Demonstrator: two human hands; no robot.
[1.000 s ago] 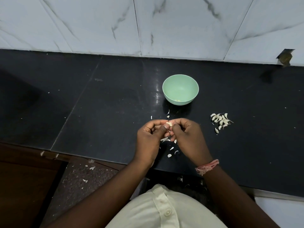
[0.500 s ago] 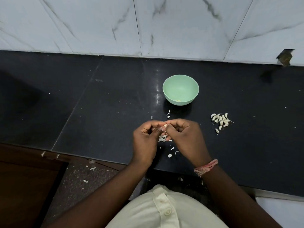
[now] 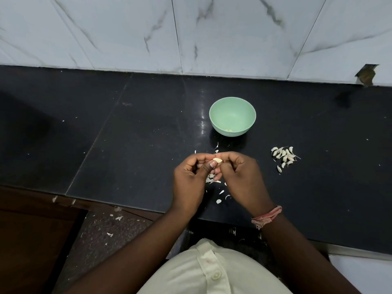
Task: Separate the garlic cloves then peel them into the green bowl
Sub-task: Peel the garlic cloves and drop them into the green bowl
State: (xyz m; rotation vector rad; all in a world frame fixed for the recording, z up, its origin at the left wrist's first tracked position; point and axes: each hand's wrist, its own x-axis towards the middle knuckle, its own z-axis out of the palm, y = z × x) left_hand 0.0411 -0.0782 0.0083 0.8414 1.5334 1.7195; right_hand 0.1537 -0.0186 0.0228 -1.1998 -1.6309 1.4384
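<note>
A: Okay, hands first. Where are they?

B: Together over the black counter (image 3: 137, 128), near its front edge. The left hand (image 3: 189, 181) and right hand (image 3: 241, 179) both have fingers curled in, pinching one garlic clove (image 3: 217, 160) between them. Left thumb lies just under the clove, right fingertips close on it from the other side.

A: Peeled or not?

B: Pale and yellowish on top; can't tell how much skin is on it.

A: Bowl?

B: The green bowl (image 3: 218, 111) stands upright on the counter beyond the hands, apart from them. A small pale bit or two lies at the bottom, likely garlic, too small to say more.

A: Rest of the garlic?

B: A pile of loose cloves (image 3: 284, 154) sits to the right of the hands, well apart from the bowl. One clove lies a little off the pile toward the person.

A: Mess?

B: White skin scraps (image 3: 212, 179) lie under and just beside the hands, a few more between hands and bowl, some on the floor lower left.

A: Anything else?

B: Pink thread band (image 3: 267, 216) on the right wrist, cream buttoned shirt (image 3: 203, 272) at the bottom, marble wall tiles (image 3: 127, 32) behind the counter.
</note>
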